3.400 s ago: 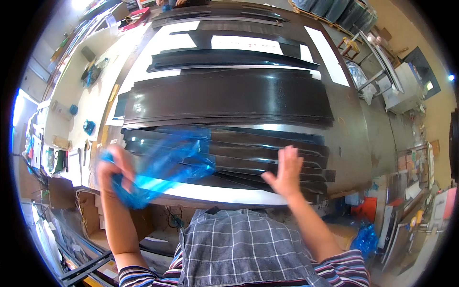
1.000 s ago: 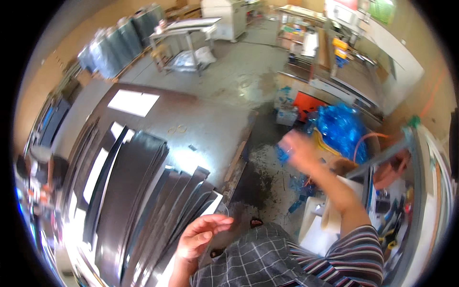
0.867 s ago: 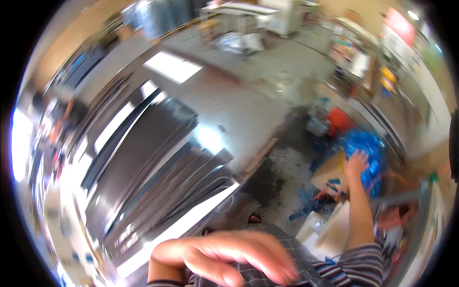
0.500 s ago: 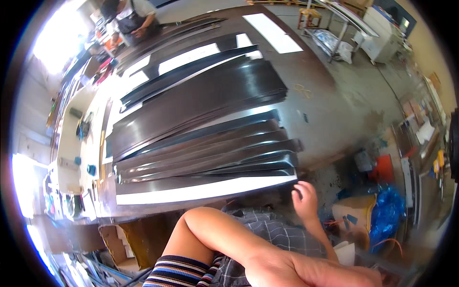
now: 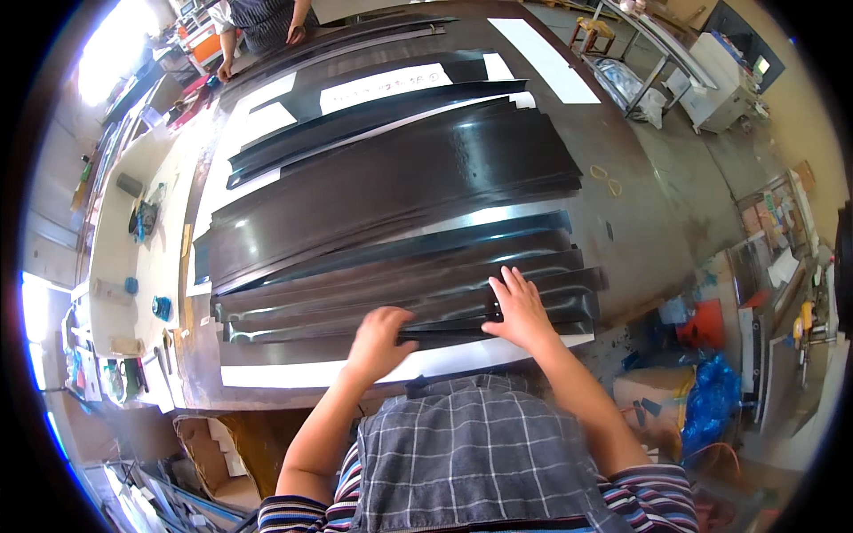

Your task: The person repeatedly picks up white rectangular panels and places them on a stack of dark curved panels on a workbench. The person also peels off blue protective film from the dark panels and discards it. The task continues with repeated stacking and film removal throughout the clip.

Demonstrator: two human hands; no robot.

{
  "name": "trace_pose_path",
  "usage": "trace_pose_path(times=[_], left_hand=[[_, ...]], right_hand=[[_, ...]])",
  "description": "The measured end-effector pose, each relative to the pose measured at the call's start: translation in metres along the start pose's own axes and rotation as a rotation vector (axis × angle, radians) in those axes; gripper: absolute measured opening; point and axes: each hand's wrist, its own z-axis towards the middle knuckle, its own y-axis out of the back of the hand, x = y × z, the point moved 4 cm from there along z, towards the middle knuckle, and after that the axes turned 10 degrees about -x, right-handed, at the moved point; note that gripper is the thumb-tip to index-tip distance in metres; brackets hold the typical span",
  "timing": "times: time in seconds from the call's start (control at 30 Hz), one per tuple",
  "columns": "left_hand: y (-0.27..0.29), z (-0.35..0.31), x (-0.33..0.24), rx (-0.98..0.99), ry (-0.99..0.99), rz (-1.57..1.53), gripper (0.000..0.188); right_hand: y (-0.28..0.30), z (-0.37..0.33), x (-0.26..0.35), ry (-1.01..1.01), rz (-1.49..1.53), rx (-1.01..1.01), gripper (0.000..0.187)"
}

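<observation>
A: How are the hands held?

B: The left hand (image 5: 380, 343) is low and just left of centre in the frame, fingers bent, thumb away from them. The right hand (image 5: 519, 313), right of centre, has its fingers spread. Each grip stands parted, over the dark strips (image 5: 355, 295); whether either touches them can't be told.

A: And around them?

B: A broad surface (image 5: 653, 235) fills the middle, with wider dark sheets (image 5: 400, 178) stacked above the strips. A co-worker (image 5: 267, 25) is at the upper left, a pale trough (image 5: 124, 240) at the left, and blue plastic (image 5: 711, 404) beside a cardboard box (image 5: 653, 391) at the lower right.

A: The strips themselves?

B: Long, narrow and glossy, brown to black, overlapping across the lower middle, their right ends uneven. A white strip (image 5: 293, 373) shows just below them.
</observation>
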Motion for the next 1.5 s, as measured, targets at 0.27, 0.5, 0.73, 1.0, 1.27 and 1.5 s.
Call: trace_pose_path(times=[0.27,0.5,0.73,1.0,1.27,1.5], left_hand=[[0.005,-0.012,0.053,-0.111,-0.074,0.242,0.065],[0.007,-0.014,0.049,-0.061,-0.143,0.227,0.056],[0.008,-0.013,0.042,-0.069,-0.205,0.245,0.057],[0.001,-0.01,0.045,0.037,-0.178,0.393,0.043],[0.01,-0.019,0.042,0.026,-0.184,0.426,0.036],[0.041,0.017,0.032,-0.138,-0.136,0.422,0.042]], right_hand=[[-0.015,-0.026,0.006,0.016,-0.049,0.122,0.084],[-0.014,-0.03,0.008,0.063,0.016,0.088,0.06],[-0.015,-0.022,0.008,-0.037,-0.002,0.212,0.06],[-0.011,-0.012,0.016,0.072,-0.072,0.221,0.051],[-0.016,-0.014,0.016,0.141,0.023,0.3,0.038],[0.009,0.049,0.023,0.286,-0.102,0.096,0.03]])
